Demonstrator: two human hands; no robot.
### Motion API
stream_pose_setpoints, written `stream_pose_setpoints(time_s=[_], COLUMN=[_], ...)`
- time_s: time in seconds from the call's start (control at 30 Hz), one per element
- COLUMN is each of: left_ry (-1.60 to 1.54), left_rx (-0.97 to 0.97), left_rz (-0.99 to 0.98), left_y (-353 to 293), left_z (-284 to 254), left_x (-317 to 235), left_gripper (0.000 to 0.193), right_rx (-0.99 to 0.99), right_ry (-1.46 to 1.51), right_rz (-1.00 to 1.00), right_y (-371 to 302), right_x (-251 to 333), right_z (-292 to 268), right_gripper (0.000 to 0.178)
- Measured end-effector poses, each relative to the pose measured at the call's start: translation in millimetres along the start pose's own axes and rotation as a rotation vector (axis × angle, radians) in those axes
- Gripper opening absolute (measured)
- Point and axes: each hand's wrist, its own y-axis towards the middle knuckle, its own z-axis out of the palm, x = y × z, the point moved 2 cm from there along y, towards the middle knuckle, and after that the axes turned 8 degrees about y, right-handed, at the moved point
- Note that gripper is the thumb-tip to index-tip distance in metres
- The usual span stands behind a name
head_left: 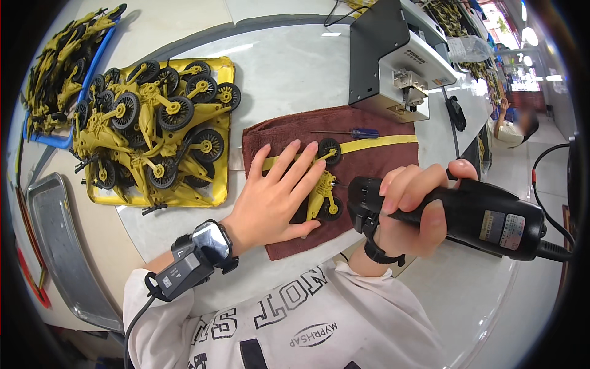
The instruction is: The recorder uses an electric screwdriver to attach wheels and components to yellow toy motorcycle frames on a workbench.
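My left hand (278,195) lies with fingers spread over the dark red cloth, partly covering a yellow toy motorcycle (319,195) with black wheels. Its index finger and thumb rest against the toy, whose far side is hidden under the palm. In my right hand (418,212) is a black electric screwdriver (467,212), fingers wrapped round its body. The tool lies nearly level, its nose pointing left at the toy's side; a thin bit reaches toward the toy, but I cannot tell whether they touch. A small screwdriver (362,133) with a blue handle lies farther up the cloth (384,158).
A yellow tray (222,184) heaped with similar toy motorcycles stands at left, and a blue tray (52,141) of more behind it. A grey metal tray (67,246) lies near left. Beyond the cloth stands a black and white machine (384,67). The tool's cord (556,251) runs right.
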Motion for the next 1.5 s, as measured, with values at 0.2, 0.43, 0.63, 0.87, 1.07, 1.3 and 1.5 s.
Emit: stream_pose_setpoints(time_s=[0.2,0.43,0.63,0.87,1.07,1.3,1.5], left_ry=[-0.046,-0.058,-0.075,-0.07,-0.095,-0.1,-0.014], left_rx=[0.0,0.018,0.018,0.033,0.027,0.047,0.03], left_rz=[-0.004,-0.01,-0.01,-0.004,-0.006,-0.012,0.06], left_y=[0.5,1.1,2.4,2.5,2.6,2.8,0.1], left_z=[-0.2,-0.5,-0.1,-3.4,0.7,-0.9,0.8], left_x=[1.0,2.8,3.3,3.7,6.4,4.9,1.5], left_gripper=[0.087,0.087,0.088,0.088,0.089,0.087,0.071], right_rx=[0.013,-0.005,-0.019,0.019,0.073,0.17,0.29], right_ry=[0.029,0.058,0.049,0.054,-0.044,0.047,0.059], right_rz=[0.044,0.05,0.096,0.111,0.08,0.181,0.087], right_y=[1.6,0.6,4.3,2.8,2.0,4.2,10.8], right_x=[-10.1,-10.3,-10.6,-11.5,-20.3,-25.6,-16.8], right_z=[4.3,-0.9,-2.6,-2.4,0.7,0.7,-12.4], right_gripper=[0.049,0.049,0.05,0.046,0.043,0.042,0.045])
